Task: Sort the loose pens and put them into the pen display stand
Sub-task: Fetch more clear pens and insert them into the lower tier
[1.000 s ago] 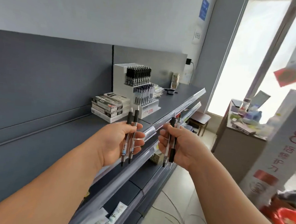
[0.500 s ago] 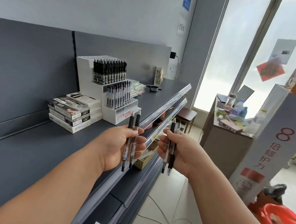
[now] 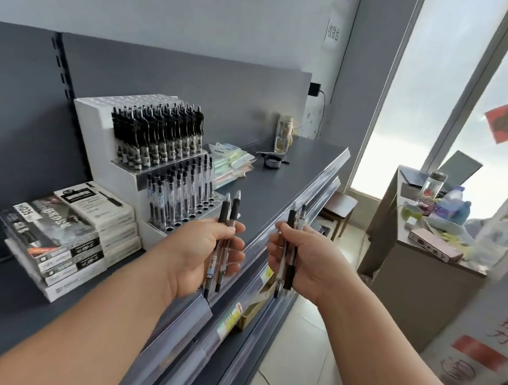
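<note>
Loose pens [image 3: 224, 213] are upright in both hands, left hand [image 3: 198, 254] and right hand [image 3: 308, 261] each gripping a couple, over the grey shelf [image 3: 276, 190] edge. Pen display stand [image 3: 122, 184] (partly filled) stands behind, boxes [image 3: 74, 241] beside it, cluttered desk [image 3: 420, 280] by the window [image 3: 425, 98].

Black-gripped pens, a left pair [image 3: 224, 213] and a right pair [image 3: 288, 274], held upright near the white, well-stocked tiered display stand [image 3: 102, 129]

Bright daylight floods through the window [image 3: 415, 119] at the right of the frame, blown out almost white. The shelf [image 3: 276, 190] at left is evenly lit, shadows faint. Wide-angle distortion bows the edges. The boxes [image 3: 65, 234] at lower left are blurred; the left hand [image 3: 198, 254] and right hand [image 3: 311, 261] look sharper.
</note>
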A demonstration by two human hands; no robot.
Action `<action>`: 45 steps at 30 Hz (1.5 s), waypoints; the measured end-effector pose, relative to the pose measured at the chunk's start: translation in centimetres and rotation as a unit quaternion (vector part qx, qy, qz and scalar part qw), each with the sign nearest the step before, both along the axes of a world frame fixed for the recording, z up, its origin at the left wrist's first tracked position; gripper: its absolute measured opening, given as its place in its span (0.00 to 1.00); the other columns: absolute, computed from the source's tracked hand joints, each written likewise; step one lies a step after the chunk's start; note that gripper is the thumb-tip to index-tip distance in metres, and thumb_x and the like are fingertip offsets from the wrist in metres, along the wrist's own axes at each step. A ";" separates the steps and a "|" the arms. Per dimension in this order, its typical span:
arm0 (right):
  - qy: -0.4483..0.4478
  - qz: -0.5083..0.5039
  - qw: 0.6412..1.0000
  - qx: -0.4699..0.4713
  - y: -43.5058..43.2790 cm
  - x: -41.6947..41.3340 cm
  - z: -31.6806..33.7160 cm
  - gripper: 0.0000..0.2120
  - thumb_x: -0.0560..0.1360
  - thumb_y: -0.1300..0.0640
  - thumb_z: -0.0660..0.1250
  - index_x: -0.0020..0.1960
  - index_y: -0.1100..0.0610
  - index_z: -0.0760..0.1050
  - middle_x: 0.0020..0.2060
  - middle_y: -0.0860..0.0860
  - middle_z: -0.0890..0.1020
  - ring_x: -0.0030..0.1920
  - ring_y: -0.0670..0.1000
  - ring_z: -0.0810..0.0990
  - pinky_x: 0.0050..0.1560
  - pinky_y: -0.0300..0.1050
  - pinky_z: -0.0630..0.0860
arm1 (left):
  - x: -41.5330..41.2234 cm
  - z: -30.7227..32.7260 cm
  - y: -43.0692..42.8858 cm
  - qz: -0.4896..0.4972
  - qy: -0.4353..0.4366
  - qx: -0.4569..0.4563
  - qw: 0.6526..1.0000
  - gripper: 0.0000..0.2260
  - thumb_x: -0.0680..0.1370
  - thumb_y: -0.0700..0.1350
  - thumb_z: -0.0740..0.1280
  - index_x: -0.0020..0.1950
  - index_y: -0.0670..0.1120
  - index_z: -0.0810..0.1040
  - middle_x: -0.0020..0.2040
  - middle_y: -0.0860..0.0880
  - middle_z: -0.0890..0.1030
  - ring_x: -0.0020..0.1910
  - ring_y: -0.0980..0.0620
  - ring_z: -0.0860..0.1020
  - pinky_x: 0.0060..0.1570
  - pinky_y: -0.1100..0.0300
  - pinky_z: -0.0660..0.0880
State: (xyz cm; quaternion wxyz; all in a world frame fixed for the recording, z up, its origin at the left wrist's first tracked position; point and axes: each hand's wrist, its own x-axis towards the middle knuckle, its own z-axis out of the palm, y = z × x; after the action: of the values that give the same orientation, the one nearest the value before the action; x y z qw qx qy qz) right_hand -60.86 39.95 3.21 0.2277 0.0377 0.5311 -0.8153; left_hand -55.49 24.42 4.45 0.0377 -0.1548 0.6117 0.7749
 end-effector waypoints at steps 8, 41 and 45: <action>0.038 0.137 0.990 0.022 -3.6 -11.5 -0.1 0.04 0.81 0.61 0.59 0.48 0.58 0.72 0.30 0.53 0.76 0.28 0.48 0.73 0.30 0.40 0.69 | -7.7 -1.0 -0.6 0.100 -0.008 -0.069 0.993 0.08 0.82 0.38 0.56 0.47 0.43 0.74 0.32 0.48 0.72 0.30 0.53 0.70 0.30 0.60 0.67; 0.066 0.440 0.889 -0.113 -10.8 -19.6 2.5 0.13 0.83 0.60 0.52 0.60 0.59 0.73 0.55 0.57 0.81 0.49 0.54 0.80 0.38 0.49 0.76 | -13.4 0.0 1.1 0.432 0.023 -0.097 0.896 0.03 0.73 0.39 0.69 0.45 0.44 0.77 0.32 0.49 0.74 0.26 0.54 0.67 0.22 0.64 0.63; 0.071 0.428 0.892 -0.128 -11.2 -18.7 2.6 0.10 0.82 0.61 0.53 0.58 0.59 0.71 0.43 0.58 0.81 0.35 0.55 0.80 0.32 0.48 0.76 | -13.1 -0.1 0.9 0.402 0.039 -0.127 0.906 0.06 0.73 0.40 0.72 0.49 0.43 0.80 0.35 0.49 0.76 0.27 0.56 0.68 0.23 0.64 0.65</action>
State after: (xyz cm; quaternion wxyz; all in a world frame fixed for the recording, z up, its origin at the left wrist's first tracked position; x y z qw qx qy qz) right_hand -79.58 28.78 5.82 0.5191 -0.2807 0.4020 -0.7001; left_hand -68.62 25.35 4.38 -0.3205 -0.3609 0.5920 0.6454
